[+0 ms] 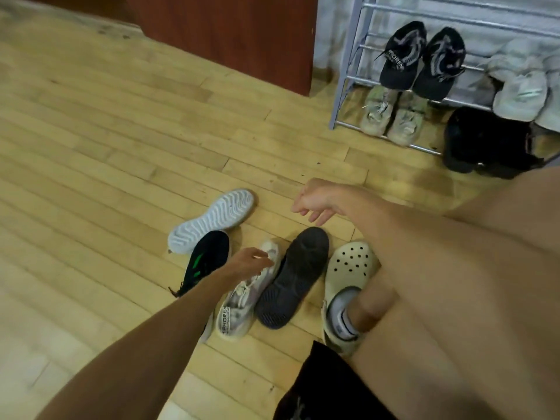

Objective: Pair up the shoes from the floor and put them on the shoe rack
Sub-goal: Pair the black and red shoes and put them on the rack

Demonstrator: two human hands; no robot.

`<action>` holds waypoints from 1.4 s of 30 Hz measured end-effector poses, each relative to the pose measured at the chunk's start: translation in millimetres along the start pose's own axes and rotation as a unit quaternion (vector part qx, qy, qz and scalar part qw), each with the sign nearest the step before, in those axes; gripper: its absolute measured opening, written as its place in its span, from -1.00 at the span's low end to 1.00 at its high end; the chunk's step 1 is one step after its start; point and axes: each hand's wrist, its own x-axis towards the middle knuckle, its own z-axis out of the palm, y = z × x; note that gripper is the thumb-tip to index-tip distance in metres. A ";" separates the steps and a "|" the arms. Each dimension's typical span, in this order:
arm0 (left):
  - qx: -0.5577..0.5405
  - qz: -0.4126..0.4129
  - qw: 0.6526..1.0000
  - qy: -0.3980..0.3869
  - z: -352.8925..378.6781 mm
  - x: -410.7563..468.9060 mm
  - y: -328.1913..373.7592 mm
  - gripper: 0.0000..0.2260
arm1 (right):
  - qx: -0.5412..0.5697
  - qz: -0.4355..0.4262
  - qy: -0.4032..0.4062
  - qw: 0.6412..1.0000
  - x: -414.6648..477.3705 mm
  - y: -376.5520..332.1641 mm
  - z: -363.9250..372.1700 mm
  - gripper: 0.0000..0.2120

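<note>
Several loose shoes lie on the wooden floor: a white-soled shoe (pixel 212 219) sole up, a black shoe with green marks (pixel 206 262), a whitish lace-up sneaker (pixel 245 301) and a dark shoe (pixel 294 277) turned sole up. My left hand (pixel 251 263) hovers just over the toe of the whitish sneaker, fingers spread, holding nothing. My right hand (pixel 315 204) hangs empty above the floor beyond the dark shoe's toe, fingers loosely apart. The metal shoe rack (pixel 342 95) stands at the upper right with a black pair (pixel 421 59), a beige pair (pixel 391 116) and pale shoes (pixel 521 86).
My foot wears a cream clog (pixel 348 268) right of the dark shoe. A black bag-like item (pixel 481 144) sits on the floor by the rack's front. A reddish-brown cabinet (pixel 230 31) stands left of the rack. My bare leg fills the right side.
</note>
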 end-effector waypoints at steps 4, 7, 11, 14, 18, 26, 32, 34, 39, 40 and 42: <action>0.035 0.022 0.999 -0.009 23.8 20.9 12.6 -0.69 | -0.042 -0.027 0.038 0.998 18.3 5.5 -6.9 -0.63; 0.100 0.049 0.994 -0.005 40.3 42.6 32.2 -0.76 | -0.056 -0.021 0.048 0.997 29.4 17.4 -19.4 -0.66; 0.161 0.052 0.985 0.008 56.9 75.4 48.8 -0.64 | -0.046 -0.003 0.056 0.997 41.4 35.9 -40.9 -0.69; 0.199 0.036 0.979 0.029 65.6 93.0 59.9 -0.56 | -0.028 0.004 0.068 0.997 47.5 46.1 -56.2 -0.70; 0.178 0.028 0.983 0.037 63.8 99.7 68.0 -0.58 | -0.008 0.016 0.071 0.997 51.0 52.1 -64.6 -0.70; 0.003 0.086 0.974 0.207 24.2 57.6 67.0 -0.64 | 0.014 0.063 0.041 0.997 35.3 52.2 -45.5 -0.56; 0.005 0.219 0.933 0.284 15.4 13.6 109.7 -0.68 | 0.190 0.051 0.056 0.979 15.6 19.8 -37.3 -0.32; -0.010 0.246 0.918 0.311 16.5 2.1 120.3 -0.70 | 0.248 0.045 0.110 0.961 10.3 12.6 -41.5 -0.33; 0.013 0.378 0.881 0.286 12.5 -18.4 124.2 -0.69 | 0.265 0.017 0.235 0.935 -1.1 8.2 -47.5 -0.66; 0.005 0.395 0.883 0.251 7.5 -23.3 123.7 -0.69 | 0.259 0.004 0.250 0.933 -3.0 8.2 -47.7 -0.71; -0.005 0.393 0.896 0.207 -10.7 -30.8 122.3 -0.64 | 0.250 -0.021 0.260 0.932 -8.1 8.3 -48.6 -0.77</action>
